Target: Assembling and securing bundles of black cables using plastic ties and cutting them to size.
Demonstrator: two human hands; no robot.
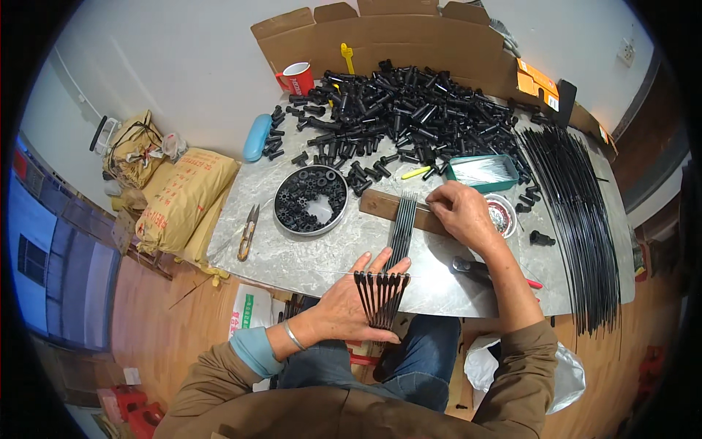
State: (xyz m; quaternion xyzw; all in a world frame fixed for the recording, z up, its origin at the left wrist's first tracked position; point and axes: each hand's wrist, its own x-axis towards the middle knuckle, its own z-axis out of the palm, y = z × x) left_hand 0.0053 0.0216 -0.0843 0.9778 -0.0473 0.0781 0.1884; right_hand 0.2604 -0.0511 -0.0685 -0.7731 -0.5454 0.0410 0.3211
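My left hand (340, 311) is closed round a bundle of thin dark rods (401, 238), whose flattened black near ends fan out over the palm. A fine wire runs crosswise by those near ends. The far ends of the rods rest over a brown wooden block (379, 205) on the table. Just right of them, my right hand (468, 216) has thumb and fingers pinched together above the block; what they hold is too small to make out. Close to the right hand are a green tray (457, 178) of fine silvery wires and a small round bowl (510, 207).
Black bolt-like parts (417, 110) are heaped before a cardboard screen (395, 40). A round tin (281, 223) holds small black rings. Long black rods (574, 227) overhang the table's right edge. Thread snips (248, 233), a blue case (257, 137) and a red mug (297, 79) stand left.
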